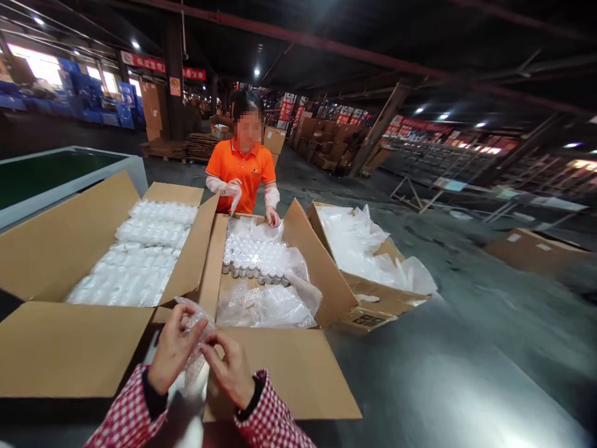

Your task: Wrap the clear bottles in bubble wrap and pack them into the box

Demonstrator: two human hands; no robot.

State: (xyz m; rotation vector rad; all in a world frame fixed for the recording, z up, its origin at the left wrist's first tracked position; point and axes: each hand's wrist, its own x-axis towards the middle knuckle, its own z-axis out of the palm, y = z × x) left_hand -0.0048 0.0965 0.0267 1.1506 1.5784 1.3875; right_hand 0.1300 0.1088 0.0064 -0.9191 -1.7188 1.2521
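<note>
A clear bubble wrap bag (192, 367) hangs between my two hands in front of the boxes. My left hand (173, 342) grips its upper part, with fingers curled around the plastic. Lower on the right, my right hand (231, 364) pinches its edge between thumb and fingertips. Just beyond, an open cardboard box (333, 280) holds rows of small whitish cylinders with silvery sides (255, 255). Loose bubble wrap (268, 305) lies at that box's near end and along its right side. Whether anything sits inside the bag I hold cannot be made out.
An open box (116, 348) on the left holds rows of wrapped white items (130, 274). At right stands a box (373, 289) heaped with clear plastic bags (354, 242). A co-worker in an orange shirt (247, 174) stands across, handling plastic. A green-topped table (69, 168) is at far left.
</note>
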